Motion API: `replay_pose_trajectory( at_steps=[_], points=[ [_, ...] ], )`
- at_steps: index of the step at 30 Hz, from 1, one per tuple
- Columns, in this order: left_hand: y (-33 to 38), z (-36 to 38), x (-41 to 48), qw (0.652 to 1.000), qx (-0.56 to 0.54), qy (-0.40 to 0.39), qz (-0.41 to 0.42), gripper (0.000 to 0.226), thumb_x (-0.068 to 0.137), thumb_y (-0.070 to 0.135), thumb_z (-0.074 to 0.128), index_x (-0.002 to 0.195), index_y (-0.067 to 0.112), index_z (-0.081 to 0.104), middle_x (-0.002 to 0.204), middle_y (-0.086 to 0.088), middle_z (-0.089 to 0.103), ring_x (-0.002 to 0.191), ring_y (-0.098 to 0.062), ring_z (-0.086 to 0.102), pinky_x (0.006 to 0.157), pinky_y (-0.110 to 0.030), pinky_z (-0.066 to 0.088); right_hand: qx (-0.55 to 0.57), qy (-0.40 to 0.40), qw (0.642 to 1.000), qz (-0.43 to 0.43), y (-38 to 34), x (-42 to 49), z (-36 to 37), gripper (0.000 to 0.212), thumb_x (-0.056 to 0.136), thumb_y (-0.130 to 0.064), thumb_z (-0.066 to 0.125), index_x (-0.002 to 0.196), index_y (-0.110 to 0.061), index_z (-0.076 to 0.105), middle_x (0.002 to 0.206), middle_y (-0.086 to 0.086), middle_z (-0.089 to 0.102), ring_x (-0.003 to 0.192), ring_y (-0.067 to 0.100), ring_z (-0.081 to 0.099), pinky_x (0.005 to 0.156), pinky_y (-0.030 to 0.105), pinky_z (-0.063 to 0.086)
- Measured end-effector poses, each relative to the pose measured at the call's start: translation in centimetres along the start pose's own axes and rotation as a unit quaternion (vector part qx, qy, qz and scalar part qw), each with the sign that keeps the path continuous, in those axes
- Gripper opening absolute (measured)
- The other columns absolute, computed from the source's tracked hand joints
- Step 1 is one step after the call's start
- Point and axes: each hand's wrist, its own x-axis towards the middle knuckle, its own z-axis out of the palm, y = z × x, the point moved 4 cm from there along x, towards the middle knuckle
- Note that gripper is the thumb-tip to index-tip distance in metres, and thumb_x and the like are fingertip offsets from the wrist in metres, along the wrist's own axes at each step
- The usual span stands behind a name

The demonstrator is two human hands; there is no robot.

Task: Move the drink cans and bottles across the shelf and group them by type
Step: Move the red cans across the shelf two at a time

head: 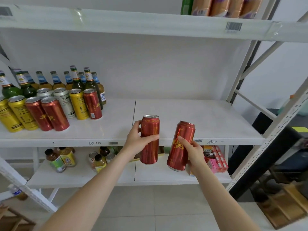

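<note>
My left hand (pixel 138 140) grips a tall red can (pixel 150 130) upright, in front of the middle shelf's front edge (pixel 75 141). My right hand (pixel 193 151) holds a second red can (pixel 180 157), tilted slightly, just right of the first. On the left part of the middle shelf stand more red cans (pixel 55 114), yellow cans (pixel 17 112), silver cans (pixel 64 101) and, behind them, several glass bottles (pixel 56 80) with blue or gold labels. The right half of that shelf (pixel 200 117) is bare.
The lower shelf (pixel 100 177) carries juice bottles (pixel 58 160), small jars and pink boxes (pixel 216 160). The top shelf holds wrapped packs (pixel 225 5). A perforated metal upright (pixel 275 135) stands at the right. Wooden pieces (pixel 286 207) lie on the floor.
</note>
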Motion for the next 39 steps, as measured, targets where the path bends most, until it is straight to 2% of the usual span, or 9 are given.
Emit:
replay_pose_trajectory(
  at_steps=[6, 10, 11, 17, 21, 28, 35, 39],
  points=[
    [1.3, 5.6, 4.0, 1.000, 0.012, -0.010, 0.001, 0.080, 0.066, 0.041, 0.088, 0.133, 0.035, 0.044, 0.120, 0.007, 0.059, 0.107, -0.012, 0.058, 0.089, -0.039, 0.052, 0.014, 0.010, 1.000, -0.012, -1.9, 4.3, -4.2, 0.052, 0.066, -0.041, 0.086, 0.107, -0.020, 0.062, 0.097, 0.006, 0.073, 0.075, 0.018, 0.074, 0.054, 0.030, 0.057],
    [2.5, 9.8, 6.8, 0.999, 0.028, -0.017, 0.006, 0.079, 0.066, 0.040, 0.088, 0.132, 0.033, 0.045, 0.119, 0.006, 0.060, 0.108, -0.014, 0.058, 0.090, -0.039, 0.053, 0.006, 0.019, 1.000, -0.016, -2.8, 7.4, -7.6, 0.051, 0.067, -0.044, 0.085, 0.106, -0.022, 0.060, 0.103, 0.009, 0.071, 0.091, 0.027, 0.071, 0.080, 0.048, 0.059],
    [2.8, 11.0, 7.4, 0.999, 0.029, -0.019, 0.006, 0.078, 0.065, 0.041, 0.088, 0.130, 0.034, 0.046, 0.117, 0.007, 0.061, 0.107, -0.013, 0.059, 0.090, -0.040, 0.053, 0.009, 0.021, 1.000, -0.016, -3.0, 8.1, -8.6, 0.051, 0.067, -0.044, 0.085, 0.106, -0.022, 0.060, 0.104, 0.010, 0.071, 0.092, 0.028, 0.071, 0.082, 0.049, 0.059],
    [4.2, 18.1, 9.5, 0.999, 0.025, -0.031, -0.004, 0.084, 0.048, 0.054, 0.086, 0.122, 0.041, 0.049, 0.113, 0.009, 0.064, 0.104, -0.010, 0.062, 0.087, -0.040, 0.056, 0.019, 0.030, 0.999, -0.013, -5.1, 11.9, -14.9, 0.050, 0.068, -0.042, 0.085, 0.106, -0.021, 0.060, 0.102, 0.011, 0.071, 0.091, 0.028, 0.071, 0.075, 0.044, 0.060],
    [5.0, 23.4, 10.1, 1.000, 0.016, -0.019, -0.007, 0.081, 0.046, 0.053, 0.086, 0.118, 0.043, 0.050, 0.110, 0.007, 0.066, 0.101, -0.011, 0.064, 0.089, -0.043, 0.056, 0.009, 0.016, 1.000, -0.014, -7.0, 13.7, -19.6, 0.050, 0.069, -0.041, 0.084, 0.108, -0.020, 0.060, 0.101, 0.011, 0.072, 0.087, 0.026, 0.072, 0.067, 0.037, 0.059],
    [6.8, 32.5, 10.7, 1.000, -0.004, -0.011, -0.012, 0.082, 0.046, 0.051, 0.088, 0.118, 0.042, 0.051, 0.111, 0.006, 0.066, 0.102, -0.011, 0.065, 0.082, -0.034, 0.055, -0.001, -0.002, 1.000, -0.020, -10.3, 17.3, -27.8, 0.052, 0.070, -0.038, 0.085, 0.111, -0.017, 0.060, 0.104, 0.012, 0.071, 0.091, 0.027, 0.072, 0.074, 0.040, 0.059],
    [7.2, 37.5, 14.9, 1.000, 0.014, -0.014, -0.014, 0.081, 0.046, 0.050, 0.089, 0.118, 0.043, 0.052, 0.112, 0.005, 0.066, 0.104, -0.012, 0.064, 0.091, -0.043, 0.055, -0.003, 0.003, 1.000, -0.028, -11.9, 22.8, -31.4, 0.054, 0.069, -0.041, 0.084, 0.111, -0.020, 0.059, 0.105, 0.009, 0.071, 0.094, 0.025, 0.070, 0.079, 0.041, 0.057],
    [7.2, 38.5, 18.3, 1.000, 0.019, -0.019, -0.013, 0.080, 0.045, 0.049, 0.089, 0.117, 0.044, 0.052, 0.111, 0.004, 0.066, 0.105, -0.013, 0.064, 0.093, -0.045, 0.054, 0.005, 0.003, 1.000, -0.024, -12.5, 26.2, -31.4, 0.052, 0.067, -0.043, 0.086, 0.108, -0.022, 0.060, 0.103, 0.007, 0.072, 0.093, 0.024, 0.070, 0.072, 0.037, 0.056]
  ],
)
